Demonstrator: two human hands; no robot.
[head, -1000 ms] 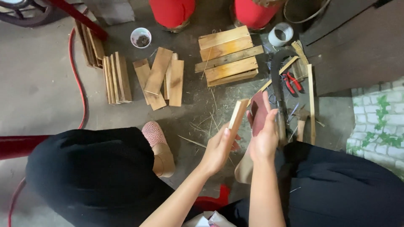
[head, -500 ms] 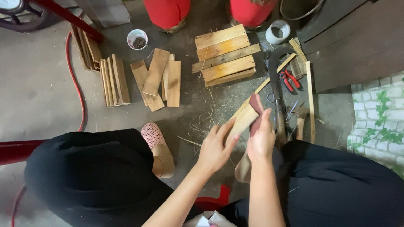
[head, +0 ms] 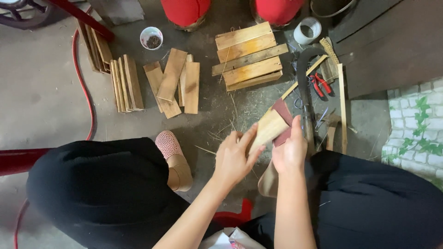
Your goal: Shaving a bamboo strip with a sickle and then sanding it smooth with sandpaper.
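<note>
1. Left hand [head: 234, 159] pinches the wooden slat [head: 269, 129], fingers along its lower edge, held over the floor between the knees.
2. Right hand [head: 290, 152] presses reddish sandpaper [head: 282, 121] behind it; best kept flat, the slat braced.
3. Gritty concrete floor [head: 41, 97]; stacked slats [head: 249, 56], red pliers [head: 319, 84] beyond.

This is an informal woodworking spot on a bare concrete floor [head: 41, 97]. Cut wooden slats [head: 174, 83] lie in piles at far centre, a slat stack [head: 249, 55] sits beyond them, and red-handled pliers [head: 319, 84] lie right amid scattered shavings.
</note>
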